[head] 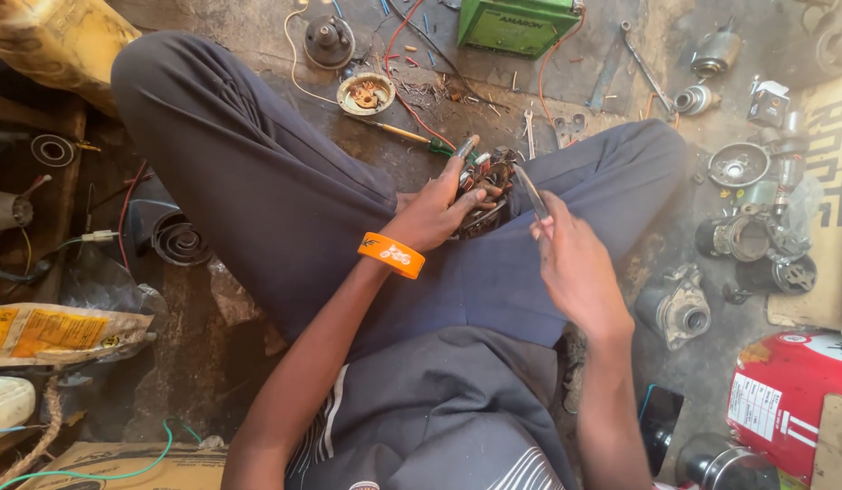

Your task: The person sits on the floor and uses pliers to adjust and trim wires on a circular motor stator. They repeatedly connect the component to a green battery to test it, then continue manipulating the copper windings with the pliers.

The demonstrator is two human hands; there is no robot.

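**Wired motor part held over your lap, thin tool at its edge**

The part you are working on is a small round assembly (487, 186) of dark metal, tangled with copper-coloured and reddish wires and ringed by a shiny curved rim at the bottom. It sits above your lap, between your crossed knees, and most of its near side is hidden behind your fingers.

Your left hand (436, 210) wraps the assembly from the left. The fingers (466, 198) are curled and clamped on it, with the index finger stretched up along its top edge. An orange wristband (392, 255) circles that wrist.

Your right hand (575, 263) is just to the right of the assembly. Its thumb and fingers are pinched together on a thin metal tool (531, 191), whose slim blade slants up and left so that the tip meets the right edge of the assembly.

On the dirty floor beyond your knees lie a screwdriver (404, 134) with a yellow shaft, a round cap (366, 93) and a green box (515, 24). Grey motor housings (677, 308) sit to your right.
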